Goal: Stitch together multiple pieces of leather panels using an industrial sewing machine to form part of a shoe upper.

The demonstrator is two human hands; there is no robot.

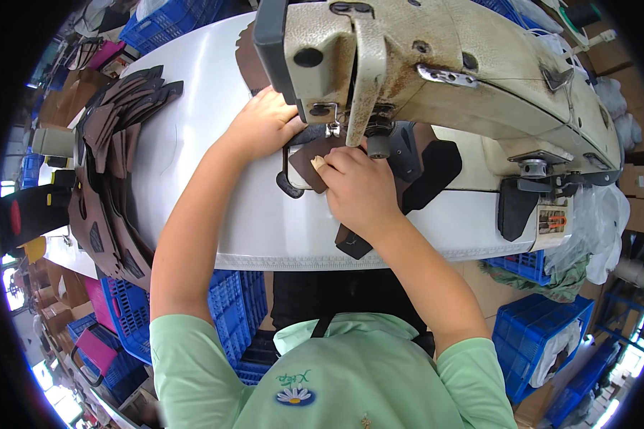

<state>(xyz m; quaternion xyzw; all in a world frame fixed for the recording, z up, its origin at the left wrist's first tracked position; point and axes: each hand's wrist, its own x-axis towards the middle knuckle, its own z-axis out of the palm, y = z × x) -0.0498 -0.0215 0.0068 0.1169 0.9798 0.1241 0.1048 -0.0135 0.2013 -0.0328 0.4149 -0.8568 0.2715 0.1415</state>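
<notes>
A cream-coloured sewing machine [479, 79] reaches over a white work table, its presser foot [333, 129] lowered close to a brown and black cut piece [309, 159]. Left of the foot, my left hand [265, 125] lies flat, its fingertips partly hidden behind the machine head. My right hand [361, 186] is on the piece just in front of the foot, fingers bent and pressed together on it. A pale wrap covers one fingertip. More of the layered material, with a black flap [436, 171], spreads out to the right of this hand.
A heap of brown and black cut pieces [114, 179] hangs over the table's left side. A ruler strip [286, 261] runs along the front edge. Blue crates [540, 336] stand below at both sides. A black piece [515, 207] lies at the right.
</notes>
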